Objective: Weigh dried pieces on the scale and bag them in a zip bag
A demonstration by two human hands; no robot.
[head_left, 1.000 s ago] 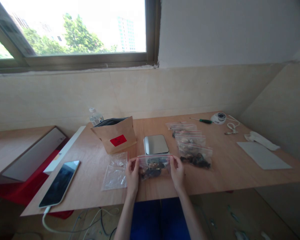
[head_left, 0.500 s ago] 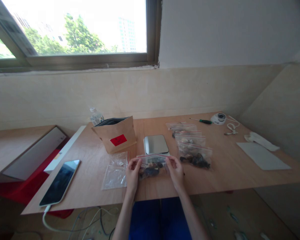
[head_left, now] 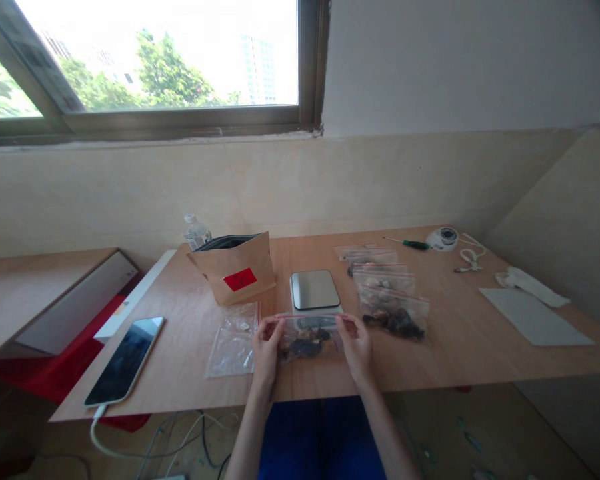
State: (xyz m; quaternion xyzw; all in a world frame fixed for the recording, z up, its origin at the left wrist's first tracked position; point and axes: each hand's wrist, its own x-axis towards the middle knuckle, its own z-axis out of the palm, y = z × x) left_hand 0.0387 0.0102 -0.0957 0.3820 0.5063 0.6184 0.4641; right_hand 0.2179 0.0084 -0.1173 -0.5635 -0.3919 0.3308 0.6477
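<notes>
A clear zip bag (head_left: 309, 337) with a red strip along its top and dark pieces inside lies near the front edge of the wooden table (head_left: 460, 347). My left hand (head_left: 266, 347) pinches its left top corner. Its right top corner is pinched by my right hand (head_left: 356, 343). Just behind the bag sits a small silver scale (head_left: 315, 291). Empty clear zip bags (head_left: 234, 340) lie to the left of my left hand.
A row of filled zip bags (head_left: 391, 307) lies to the right. A brown paper bag (head_left: 236, 269) with a red label stands behind, a water bottle (head_left: 197, 232) beyond it. A phone (head_left: 127, 360) on a cable lies at left. A screwdriver (head_left: 408, 244), white device (head_left: 443, 238) and paper sheet (head_left: 535, 317) sit at right.
My hands have stayed on the bag's top corners, sliding slightly along the red strip. The bag has settled flatter on the table. The view has shifted a little.
</notes>
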